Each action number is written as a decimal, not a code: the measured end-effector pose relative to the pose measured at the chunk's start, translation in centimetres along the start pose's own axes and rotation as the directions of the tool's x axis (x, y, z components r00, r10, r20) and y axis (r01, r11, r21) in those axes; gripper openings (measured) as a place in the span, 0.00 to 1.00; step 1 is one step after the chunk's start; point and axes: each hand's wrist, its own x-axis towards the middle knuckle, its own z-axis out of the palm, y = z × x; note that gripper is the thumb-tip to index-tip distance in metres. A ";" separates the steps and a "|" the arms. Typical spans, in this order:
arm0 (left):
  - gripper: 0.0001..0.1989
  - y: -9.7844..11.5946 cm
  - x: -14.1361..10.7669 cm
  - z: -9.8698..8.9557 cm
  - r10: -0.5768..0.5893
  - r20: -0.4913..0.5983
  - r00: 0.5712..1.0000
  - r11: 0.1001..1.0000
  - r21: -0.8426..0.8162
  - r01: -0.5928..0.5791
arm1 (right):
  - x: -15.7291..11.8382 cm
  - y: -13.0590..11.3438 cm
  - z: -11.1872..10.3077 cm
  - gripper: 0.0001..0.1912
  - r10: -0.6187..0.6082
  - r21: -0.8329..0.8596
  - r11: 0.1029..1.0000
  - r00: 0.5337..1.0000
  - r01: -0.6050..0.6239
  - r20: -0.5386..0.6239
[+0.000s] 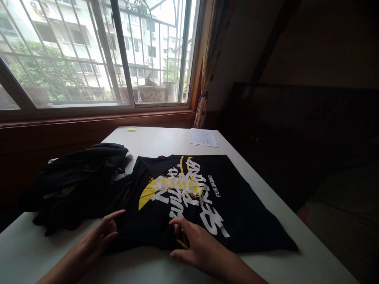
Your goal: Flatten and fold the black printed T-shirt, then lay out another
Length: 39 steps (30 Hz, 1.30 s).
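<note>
A black T-shirt (242,205) with white lettering and a yellow print lies spread on the white table (166,140). Its collar side points left and its hem side right. My left hand (102,232) is at the shirt's near left part, index finger stretched out and thumb apart, holding nothing. Over the near edge of the shirt is my right hand (194,242), its fingers bent and thumb apart, with no cloth gripped between them. Whether either hand touches the cloth I cannot tell.
A heap of dark clothes (79,181) lies on the left side of the table, against the shirt. Sheets of paper (203,137) and a small yellow note (132,129) rest at the far edge. Behind stand a barred window (124,59) and a tied curtain (205,79).
</note>
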 end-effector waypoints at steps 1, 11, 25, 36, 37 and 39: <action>0.25 0.1 -0.1 -0.1 0.003 -0.012 1.000 1.000 0.000 -0.003 | 0.0 0.1 0.4 0.32 -0.020 -0.024 1.000 1.000 0.020 -0.018; 0.20 0.6 -0.5 -0.6 0.074 -0.025 0.997 0.988 0.135 -0.070 | -1.6 0.9 0.2 0.14 -0.359 -0.072 0.928 0.930 0.364 0.077; 0.36 1.1 -2.7 -1.7 0.268 -0.011 0.963 0.904 0.348 -0.248 | -1.8 0.7 1.4 0.23 -0.045 -0.339 0.941 0.994 0.009 -0.100; 0.12 0.3 -3.4 -3.9 0.421 -0.031 0.907 0.835 0.403 -0.374 | -2.0 0.9 1.9 0.04 -0.567 -0.446 0.761 0.817 0.471 -0.103; 0.13 0.5 -3.4 -4.2 0.404 -0.031 0.914 0.850 0.383 -0.362 | -2.2 0.8 1.3 0.04 -0.591 -0.432 0.744 0.803 0.510 -0.072; 0.14 1.1 -3.4 -4.5 0.346 0.051 0.937 0.874 0.345 -0.342 | -2.4 1.0 1.0 0.05 -0.606 -0.414 0.724 0.796 0.551 0.000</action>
